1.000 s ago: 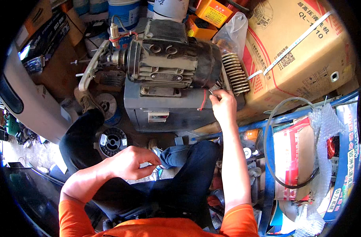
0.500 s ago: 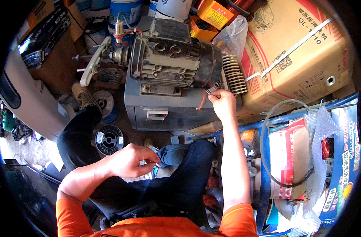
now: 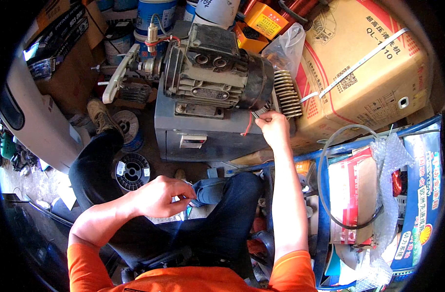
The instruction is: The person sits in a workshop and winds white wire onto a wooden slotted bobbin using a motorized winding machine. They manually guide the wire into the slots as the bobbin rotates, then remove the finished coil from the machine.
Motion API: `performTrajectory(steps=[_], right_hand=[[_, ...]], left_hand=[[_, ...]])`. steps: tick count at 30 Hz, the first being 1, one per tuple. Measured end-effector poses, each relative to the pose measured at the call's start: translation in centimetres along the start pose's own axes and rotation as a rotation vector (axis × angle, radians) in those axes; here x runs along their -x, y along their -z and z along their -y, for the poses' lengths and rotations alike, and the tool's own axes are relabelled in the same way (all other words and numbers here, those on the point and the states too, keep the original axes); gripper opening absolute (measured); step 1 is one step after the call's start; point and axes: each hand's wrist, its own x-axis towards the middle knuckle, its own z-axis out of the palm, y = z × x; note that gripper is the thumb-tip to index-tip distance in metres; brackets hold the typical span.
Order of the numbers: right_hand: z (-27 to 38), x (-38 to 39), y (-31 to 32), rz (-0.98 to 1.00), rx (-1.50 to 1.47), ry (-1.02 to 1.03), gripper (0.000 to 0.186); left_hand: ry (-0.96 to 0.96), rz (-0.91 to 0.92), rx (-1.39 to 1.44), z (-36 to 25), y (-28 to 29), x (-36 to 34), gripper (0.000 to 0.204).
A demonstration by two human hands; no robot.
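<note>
- Risk as I see it: right hand [image 3: 275,127] is working at the fan end of the motor [image 3: 215,68], top centre of frame. A slip could catch fingers on the fins [image 3: 286,93] or snap that red wire [image 3: 248,125].
- Right grip: pinched shut on something small at the motor's end; can't tell what.
- Left hand [image 3: 159,197], lower centre by the knee: fingers curled nearly closed, pinching something tiny I can't make out.
</note>
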Motion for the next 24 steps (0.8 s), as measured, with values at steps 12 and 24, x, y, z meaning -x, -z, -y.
performTrajectory(steps=[12,24], right_hand=[[0.4,0.2,0.2,-0.028,0.0,0.025,0.026],[2.9,3.0,-0.6,-0.054,0.343,0.052,0.016]], left_hand=[[-0.012,-0.001,-0.006,0.5,-0.2,0.2,0.015],[0.004,0.018,-0.019,0.5,-0.2,0.3,0.015]])
